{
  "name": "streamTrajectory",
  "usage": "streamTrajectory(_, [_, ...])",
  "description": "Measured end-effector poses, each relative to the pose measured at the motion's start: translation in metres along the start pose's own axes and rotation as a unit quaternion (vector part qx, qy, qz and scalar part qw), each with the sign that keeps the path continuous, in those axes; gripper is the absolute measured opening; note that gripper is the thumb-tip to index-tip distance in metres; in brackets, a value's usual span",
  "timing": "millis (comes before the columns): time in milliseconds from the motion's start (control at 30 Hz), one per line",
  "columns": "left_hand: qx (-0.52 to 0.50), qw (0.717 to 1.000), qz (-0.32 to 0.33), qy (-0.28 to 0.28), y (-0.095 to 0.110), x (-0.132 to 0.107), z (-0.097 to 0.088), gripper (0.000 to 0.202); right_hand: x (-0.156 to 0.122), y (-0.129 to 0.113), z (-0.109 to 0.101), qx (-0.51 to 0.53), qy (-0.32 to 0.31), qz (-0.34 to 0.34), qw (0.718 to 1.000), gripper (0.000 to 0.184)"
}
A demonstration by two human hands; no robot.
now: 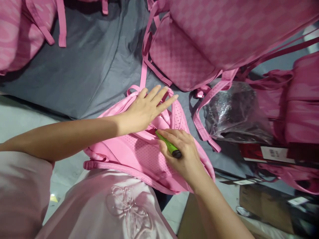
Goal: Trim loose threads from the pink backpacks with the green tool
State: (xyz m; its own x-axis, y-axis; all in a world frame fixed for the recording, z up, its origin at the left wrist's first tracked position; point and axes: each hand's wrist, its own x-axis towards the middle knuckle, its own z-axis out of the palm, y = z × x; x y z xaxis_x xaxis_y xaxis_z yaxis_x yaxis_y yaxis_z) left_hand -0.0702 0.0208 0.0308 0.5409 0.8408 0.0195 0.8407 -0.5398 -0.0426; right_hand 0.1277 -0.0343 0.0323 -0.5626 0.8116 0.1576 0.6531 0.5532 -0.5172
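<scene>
A pink backpack (142, 152) lies back-side up in front of me, partly on my lap. My left hand (147, 108) rests flat on its top near the carry loop, fingers stretched out and open. My right hand (181, 154) is closed round a green tool with a black end (169, 145), its tip pressed to the backpack's mesh back panel near a shoulder strap.
More pink backpacks (224, 36) are piled at the back right and back left (22, 33) on a grey cloth (87, 66). A crumpled clear plastic bag (236, 113) lies to the right. Cardboard with labels (271, 154) sits at the lower right.
</scene>
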Motion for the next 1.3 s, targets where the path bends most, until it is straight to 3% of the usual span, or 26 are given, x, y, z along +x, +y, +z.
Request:
streamTrajectory(200, [0.029,0.993,0.111,0.037,0.008,0.014,0.004,0.088,0.001,0.003,-0.003,0.015,-0.007,0.013,1.000,0.019])
streamTrajectory(400, [0.011,0.995,0.095,-0.004,0.010,0.020,0.007,0.091,-0.005,0.009,-0.014,0.084,-0.024,0.021,0.996,0.021])
streamTrajectory(567, [0.004,0.996,0.081,-0.027,0.010,0.020,0.005,0.089,-0.017,0.019,-0.023,0.129,0.002,0.120,0.984,0.018])
streamTrajectory(667, [0.005,0.997,0.073,-0.033,0.011,0.021,0.006,0.093,-0.017,0.024,-0.029,0.167,-0.023,0.142,0.975,0.022])
streamTrajectory(833, [-0.011,0.997,0.069,-0.041,0.012,0.023,0.004,0.088,0.000,0.019,-0.031,0.202,-0.032,0.131,0.970,0.021])
streamTrajectory(1133, [-0.028,0.993,0.096,-0.059,0.006,0.027,-0.001,0.085,0.023,0.016,-0.037,0.101,-0.062,0.093,0.989,0.017])
streamTrajectory(1300, [-0.032,0.995,0.070,-0.065,0.006,0.024,-0.002,0.085,0.020,0.013,-0.023,0.102,-0.086,0.077,0.988,0.017])
